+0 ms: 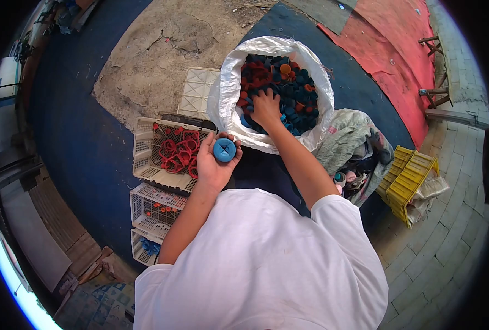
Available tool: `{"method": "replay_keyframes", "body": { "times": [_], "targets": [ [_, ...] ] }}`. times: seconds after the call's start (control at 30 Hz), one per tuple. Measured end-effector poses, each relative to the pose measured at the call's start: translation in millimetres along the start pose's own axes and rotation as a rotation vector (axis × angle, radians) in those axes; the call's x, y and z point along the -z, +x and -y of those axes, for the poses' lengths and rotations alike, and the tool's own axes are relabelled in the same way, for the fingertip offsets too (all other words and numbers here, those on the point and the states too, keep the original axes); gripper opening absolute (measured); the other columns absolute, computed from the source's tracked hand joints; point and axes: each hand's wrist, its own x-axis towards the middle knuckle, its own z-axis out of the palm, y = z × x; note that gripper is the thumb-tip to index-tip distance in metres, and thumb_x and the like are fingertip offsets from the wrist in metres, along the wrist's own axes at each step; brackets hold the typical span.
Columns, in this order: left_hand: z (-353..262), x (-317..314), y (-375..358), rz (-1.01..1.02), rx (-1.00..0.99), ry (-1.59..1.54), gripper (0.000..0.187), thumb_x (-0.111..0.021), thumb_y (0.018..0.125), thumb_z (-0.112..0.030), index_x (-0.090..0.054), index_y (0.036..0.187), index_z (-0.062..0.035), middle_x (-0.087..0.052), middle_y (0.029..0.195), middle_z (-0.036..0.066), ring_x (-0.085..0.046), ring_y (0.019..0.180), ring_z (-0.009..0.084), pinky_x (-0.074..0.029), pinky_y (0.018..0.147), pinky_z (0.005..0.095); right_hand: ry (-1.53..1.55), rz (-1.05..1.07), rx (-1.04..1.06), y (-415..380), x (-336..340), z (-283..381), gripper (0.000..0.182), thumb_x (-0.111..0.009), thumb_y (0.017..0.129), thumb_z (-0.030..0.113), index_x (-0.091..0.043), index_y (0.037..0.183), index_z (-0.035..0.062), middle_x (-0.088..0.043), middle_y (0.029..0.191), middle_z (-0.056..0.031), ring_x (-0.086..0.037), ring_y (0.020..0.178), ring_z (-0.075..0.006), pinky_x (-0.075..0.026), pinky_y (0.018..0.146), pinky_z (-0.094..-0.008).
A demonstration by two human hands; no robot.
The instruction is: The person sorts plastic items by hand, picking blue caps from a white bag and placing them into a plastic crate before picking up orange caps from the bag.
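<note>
Cracked concrete underfoot; left hand (214, 162) grip clamps round blue plastic cap (224, 149), right hand (266, 107) grip buried in woven sack (228, 93), unclear.

The right hand (266, 106) is sunk among the caps in the white sack (228, 93), so its fingertips are hidden and whether they close on a cap cannot be told. The sack's walls cover the caps lower down. The left hand (214, 160) hides the underside of the blue cap (224, 149) and part of the basket of red rings (167, 148) behind it. The left forearm and white shirt (266, 264) cover the lower baskets (151, 212) in part; their contents are too small to name. Items in the cloth bundle (354, 148) are unclear. The round lens border blacks out the corners
</note>
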Motion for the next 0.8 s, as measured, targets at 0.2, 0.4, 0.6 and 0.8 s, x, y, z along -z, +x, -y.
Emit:
{"method": "replay_keyframes", "body": {
  "times": [0.2, 0.4, 0.6, 0.8],
  "targets": [
    [-0.2, -1.0, 1.6, -0.026, -0.007, 0.045, 0.030, -0.050, 0.105, -0.036, -0.060, 0.106, -0.0071, -0.063, 0.104, 0.011, -0.062, 0.103, 0.0290, -0.053, 0.088, 0.0425, 0.008, 0.008, -0.104, 1.1, -2.4, 7.3, 0.049, -0.082, 0.066, 0.029, -0.074, 0.113, 0.0168, -0.061, 0.118, -0.0045, -0.048, 0.121, -0.0306, -0.040, 0.095, -0.0519],
    [4.2, -1.8, 0.9, -0.037, 0.011, 0.080, 0.030, -0.049, 0.105, -0.035, -0.059, 0.107, -0.0072, -0.063, 0.104, 0.011, -0.062, 0.102, 0.0286, -0.053, 0.088, 0.0423, 0.087, 0.023, -0.072, -4.7, 9.4, 1.5, 0.048, -0.082, 0.067, 0.030, -0.075, 0.114, 0.0197, -0.062, 0.118, -0.0041, -0.048, 0.122, -0.0310, -0.039, 0.098, -0.0535],
    [2.8, 2.8, -2.7, -0.052, 0.004, 0.090, 0.029, -0.049, 0.105, -0.035, -0.060, 0.108, -0.0073, -0.065, 0.106, 0.010, -0.063, 0.103, 0.0283, -0.054, 0.087, 0.0423, 0.315, -0.093, -0.114, -19.6, 29.1, -19.5, 0.037, -0.079, 0.072, 0.029, -0.079, 0.108, 0.0186, -0.067, 0.111, -0.0018, -0.053, 0.118, -0.0282, -0.040, 0.097, -0.0557],
    [0.7, -0.7, -1.3, -0.043, 0.001, 0.099, 0.030, -0.049, 0.105, -0.035, -0.060, 0.109, -0.0068, -0.065, 0.106, 0.010, -0.063, 0.103, 0.0284, -0.054, 0.087, 0.0420, 0.643, -0.200, -0.265, -43.8, 72.1, -47.4, 0.042, -0.079, 0.080, 0.033, -0.077, 0.114, 0.0102, -0.075, 0.103, -0.0054, -0.063, 0.106, -0.0269, -0.048, 0.094, -0.0419]
  ]
}}
